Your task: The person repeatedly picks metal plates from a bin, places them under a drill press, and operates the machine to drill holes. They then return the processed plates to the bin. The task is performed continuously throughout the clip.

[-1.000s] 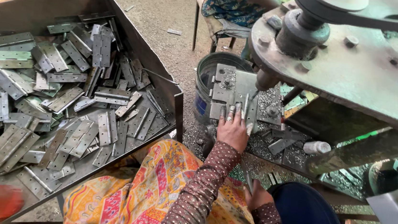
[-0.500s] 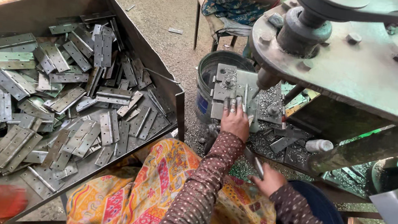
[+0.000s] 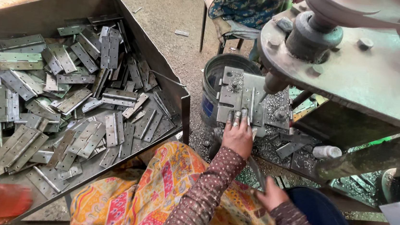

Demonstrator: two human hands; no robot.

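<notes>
Left hand lies flat, fingers extended, pressing a grey metal hinge plate onto the press bed beneath the round steel punch. Right hand is clenched on a thin metal strip by the dark blue bin's rim. Left of the hands, an open steel tray holds loose grey hinges.

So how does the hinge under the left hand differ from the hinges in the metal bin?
The hinge on the press plate lies flat and alone beneath the left hand; the hinges in the bin are heaped loosely at all angles, untouched. Metal shavings surround the former, not the latter. Both are grey metal.
</notes>
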